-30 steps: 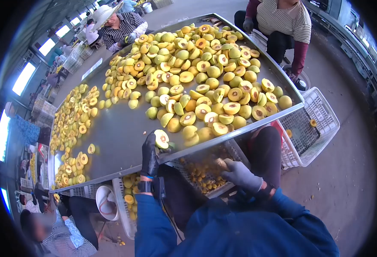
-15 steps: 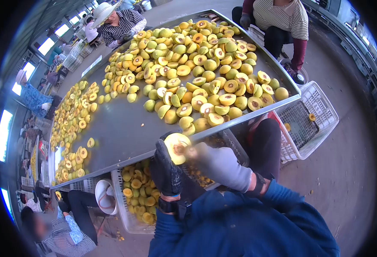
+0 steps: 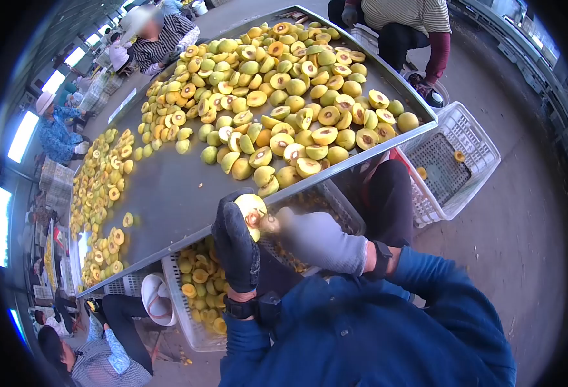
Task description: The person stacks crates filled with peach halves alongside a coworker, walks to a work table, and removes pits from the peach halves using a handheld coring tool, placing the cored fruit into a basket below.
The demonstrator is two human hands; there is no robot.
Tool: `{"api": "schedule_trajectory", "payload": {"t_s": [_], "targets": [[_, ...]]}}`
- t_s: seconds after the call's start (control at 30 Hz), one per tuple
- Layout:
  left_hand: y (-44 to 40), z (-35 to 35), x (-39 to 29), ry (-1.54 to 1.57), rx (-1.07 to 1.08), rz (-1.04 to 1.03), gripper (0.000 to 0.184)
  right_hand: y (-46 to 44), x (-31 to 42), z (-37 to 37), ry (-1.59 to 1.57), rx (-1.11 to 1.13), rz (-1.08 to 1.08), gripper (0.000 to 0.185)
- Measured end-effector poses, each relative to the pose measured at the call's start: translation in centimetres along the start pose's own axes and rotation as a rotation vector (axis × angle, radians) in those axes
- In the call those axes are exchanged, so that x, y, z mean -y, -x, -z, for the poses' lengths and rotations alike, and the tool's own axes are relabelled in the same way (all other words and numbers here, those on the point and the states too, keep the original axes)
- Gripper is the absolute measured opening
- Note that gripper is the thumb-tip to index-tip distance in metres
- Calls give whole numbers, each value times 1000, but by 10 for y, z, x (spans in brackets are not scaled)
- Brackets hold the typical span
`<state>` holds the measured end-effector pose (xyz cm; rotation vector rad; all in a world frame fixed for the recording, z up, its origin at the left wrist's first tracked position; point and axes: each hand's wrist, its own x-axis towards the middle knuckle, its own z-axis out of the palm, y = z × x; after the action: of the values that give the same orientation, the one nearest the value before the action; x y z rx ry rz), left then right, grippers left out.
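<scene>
I'm watching the black-gloved left hand [image 3: 237,248] clasping a round, yellow halved fruit [image 3: 248,206] by the near edge of the grey metal table [image 3: 168,193]. Grey-gloved right hand [image 3: 323,240] is curling round a blurred tan tool [image 3: 270,224], tip sitting at the fruit's reddish centre.

Free passage over the metal table's bare middle [image 3: 171,193], between the large heap of halved yellow peaches [image 3: 250,68] and the smaller heap [image 3: 92,184] leftward. In the way: front rim [image 3: 361,158]; fruit-filled crate [image 3: 176,306] near the left hand [image 3: 235,248]; bent knee [image 3: 390,193] near the right hand [image 3: 328,240].
</scene>
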<state>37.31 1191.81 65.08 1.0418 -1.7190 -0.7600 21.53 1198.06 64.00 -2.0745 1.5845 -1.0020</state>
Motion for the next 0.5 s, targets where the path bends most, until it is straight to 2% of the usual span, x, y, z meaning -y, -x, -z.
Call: {"api": "schedule_trajectory", "payload": {"t_s": [0.07,0.13,0.17,0.2,0.27,0.33,0.37,0.47,0.5], "targets": [[-5,8,-2,80,105,109,25,-2,-6,-4,-546,134,5,19],[-9,13,9,-177,128,-248,28,-3,-3,2,-986,309,-172,19],[-12,15,12,-308,134,-427,29,-3,7,22,-1143,421,-352,19],[-12,9,4,82,161,22,32,-4,14,33,-1290,538,-537,19],[-26,-3,-29,309,158,30,33,-5,20,34,-1328,529,-616,18],[-12,-7,-19,112,37,-26,44,1,21,34,-1406,520,-639,19],[-5,-8,-15,17,-22,-47,51,2,17,33,-1306,610,-643,22],[-3,3,-14,-30,146,-18,48,11,-18,-25,-84,38,166,26],[-3,5,-6,-36,154,-67,41,14,-14,-23,-92,150,19,25]]}}
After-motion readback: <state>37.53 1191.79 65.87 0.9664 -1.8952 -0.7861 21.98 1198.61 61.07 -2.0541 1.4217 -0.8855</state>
